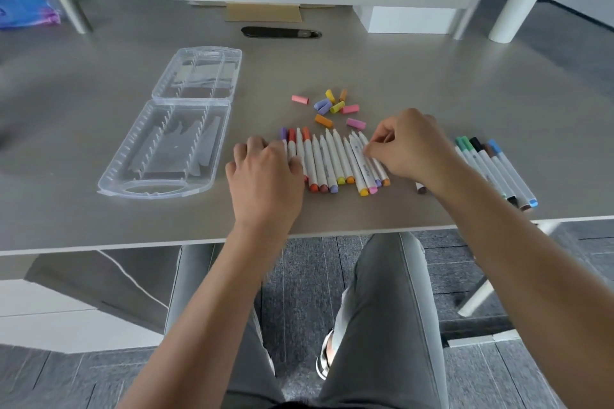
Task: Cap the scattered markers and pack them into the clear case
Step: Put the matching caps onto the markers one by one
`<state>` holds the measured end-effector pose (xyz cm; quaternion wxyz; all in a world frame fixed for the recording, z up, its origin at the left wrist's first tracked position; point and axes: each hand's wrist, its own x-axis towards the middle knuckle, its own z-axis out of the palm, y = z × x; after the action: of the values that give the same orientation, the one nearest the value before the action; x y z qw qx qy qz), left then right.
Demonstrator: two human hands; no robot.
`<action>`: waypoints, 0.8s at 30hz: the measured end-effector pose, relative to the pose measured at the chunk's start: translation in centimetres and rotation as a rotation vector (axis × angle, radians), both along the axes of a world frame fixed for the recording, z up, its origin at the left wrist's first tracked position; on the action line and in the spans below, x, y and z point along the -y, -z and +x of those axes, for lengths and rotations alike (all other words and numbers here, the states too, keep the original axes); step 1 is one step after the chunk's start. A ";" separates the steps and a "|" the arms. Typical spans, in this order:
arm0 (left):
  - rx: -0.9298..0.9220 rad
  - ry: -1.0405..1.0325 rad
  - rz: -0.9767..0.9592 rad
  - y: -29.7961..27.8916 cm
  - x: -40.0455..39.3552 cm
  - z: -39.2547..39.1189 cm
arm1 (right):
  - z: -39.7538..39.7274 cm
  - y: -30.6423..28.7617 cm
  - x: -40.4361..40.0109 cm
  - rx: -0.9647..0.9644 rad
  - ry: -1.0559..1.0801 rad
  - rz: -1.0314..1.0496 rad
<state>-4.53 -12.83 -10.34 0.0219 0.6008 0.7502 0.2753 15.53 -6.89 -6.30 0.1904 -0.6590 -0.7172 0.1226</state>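
markers in row mid-desk, mostly uncapped; light, stiff, prone to roll, grip mid-barrel. left hand rests flat on row's left end, right hand pinches one barrel. clear case open, left.

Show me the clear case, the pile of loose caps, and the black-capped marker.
clear case (159, 156): head view, bare floor of near half.
loose caps (324, 119): head view, orange cap.
black-capped marker (475, 144): head view, its cap.
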 end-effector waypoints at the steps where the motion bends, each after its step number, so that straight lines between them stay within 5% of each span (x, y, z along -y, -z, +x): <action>1: 0.005 0.004 0.003 0.0 -0.1 -0.2 | -0.1 -0.1 0.0 0.009 0.007 -0.007; 24: 0.375 0.096 0.234 -2.1 1.0 0.4 | -3.2 -1.7 -2.8 0.165 0.018 -0.187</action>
<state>-4.14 -13.81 -8.29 0.1043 0.5724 0.6667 0.4659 12.37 -4.07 -4.56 0.0696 -0.6882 -0.7099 0.1329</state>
